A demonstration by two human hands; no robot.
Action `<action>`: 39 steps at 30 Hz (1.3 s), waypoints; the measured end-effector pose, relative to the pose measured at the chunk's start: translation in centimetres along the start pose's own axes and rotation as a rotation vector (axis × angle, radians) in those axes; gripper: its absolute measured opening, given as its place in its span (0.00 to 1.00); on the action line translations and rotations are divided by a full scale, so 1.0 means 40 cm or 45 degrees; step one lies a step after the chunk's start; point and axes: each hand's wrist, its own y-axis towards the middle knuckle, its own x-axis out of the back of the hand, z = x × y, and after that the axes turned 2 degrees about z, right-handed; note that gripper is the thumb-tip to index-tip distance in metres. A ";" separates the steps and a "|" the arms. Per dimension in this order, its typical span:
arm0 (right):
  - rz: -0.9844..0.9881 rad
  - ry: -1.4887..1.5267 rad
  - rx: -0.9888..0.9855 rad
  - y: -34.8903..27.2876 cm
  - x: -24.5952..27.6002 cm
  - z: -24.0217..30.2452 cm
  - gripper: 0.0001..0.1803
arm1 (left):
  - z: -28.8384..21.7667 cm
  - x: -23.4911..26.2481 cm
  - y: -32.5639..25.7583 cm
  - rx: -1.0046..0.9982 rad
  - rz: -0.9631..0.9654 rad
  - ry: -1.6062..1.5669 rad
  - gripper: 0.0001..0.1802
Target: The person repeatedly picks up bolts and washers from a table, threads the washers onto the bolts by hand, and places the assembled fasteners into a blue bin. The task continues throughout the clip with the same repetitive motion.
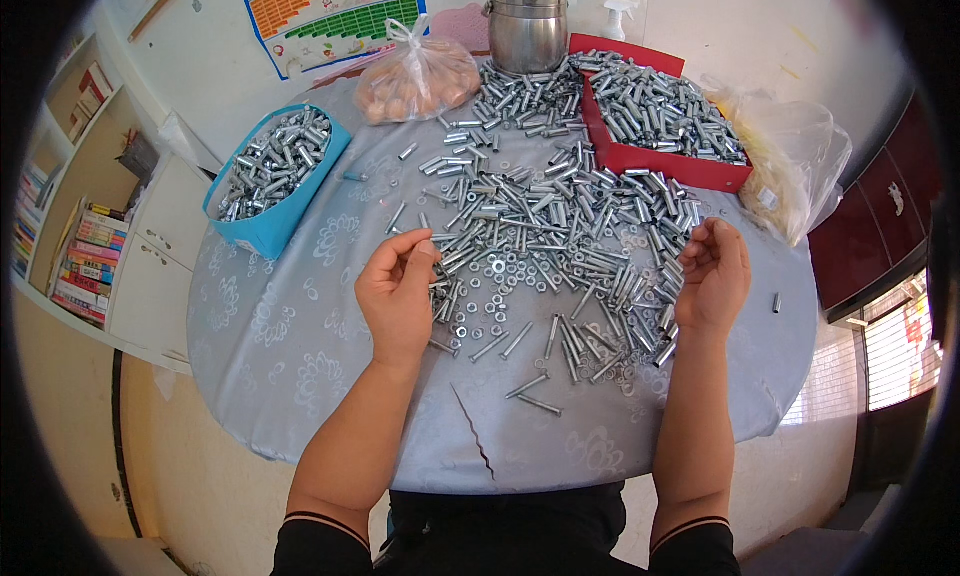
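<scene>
At the left edge of a wide heap of metal bolts and sleeves (pixel 560 201), my left hand (pixel 398 294) is raised with thumb and forefinger pinched together. Whatever may be in that pinch is too small to make out. My right hand (pixel 718 276) hovers by the heap's right edge, fingers curled in toward the thumb, and their contents are hidden. Several nuts (pixel 497 268) lie between the hands, in front of the sleeves. Closer to me are loose long bolts (pixel 575 346) and thin washers (pixel 628 371).
A blue bin (pixel 270 238) of sleeves stands left; a red box (pixel 665 166) of them sits back right. Behind are a bag of eggs (pixel 418 84), a steel pot (pixel 528 36) and a clear plastic bag (pixel 790 171). The grey tablecloth (pixel 300 376) has a wavy tear (pixel 472 431).
</scene>
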 end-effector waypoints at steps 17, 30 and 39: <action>0.059 -0.512 0.007 0.028 0.013 -0.027 0.08 | 0.000 -0.001 -0.001 -0.040 0.004 -0.013 0.08; 0.071 -0.516 -0.008 0.020 0.004 -0.023 0.07 | -0.003 -0.002 -0.003 -0.020 -0.001 0.003 0.08; 0.115 -0.542 -0.056 0.011 -0.009 -0.021 0.06 | -0.001 -0.002 -0.003 -0.030 0.003 0.003 0.08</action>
